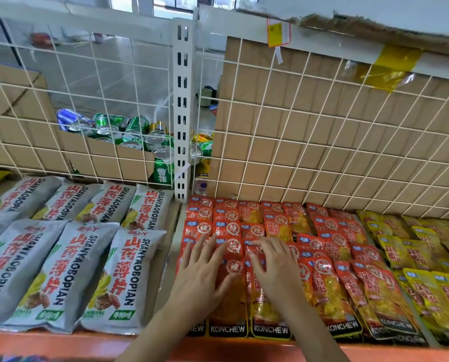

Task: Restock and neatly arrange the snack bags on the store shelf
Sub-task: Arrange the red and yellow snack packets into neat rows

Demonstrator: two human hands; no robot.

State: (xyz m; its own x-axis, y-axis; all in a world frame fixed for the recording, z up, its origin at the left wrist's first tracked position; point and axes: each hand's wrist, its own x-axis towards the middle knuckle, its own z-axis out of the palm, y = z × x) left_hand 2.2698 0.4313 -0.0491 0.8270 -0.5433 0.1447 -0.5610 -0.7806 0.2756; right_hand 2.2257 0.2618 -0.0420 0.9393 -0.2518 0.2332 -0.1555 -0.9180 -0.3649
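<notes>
Left hand (201,276), right hand (275,270) flat on red snack bags (325,280)

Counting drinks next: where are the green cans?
Head view, left of centre: the green cans lie in a cardboard box behind the wire grid, beyond the grey snack bags.

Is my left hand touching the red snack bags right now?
Touching. The head view shows the left hand lying flat, fingers spread, directly on the red snack bags, with no gap visible.

Red bags (322,278) partly hidden under hands (202,273); yellow bags (427,291) cut by right edge; cans (137,126) seemingly behind cardboard (100,158)
</notes>
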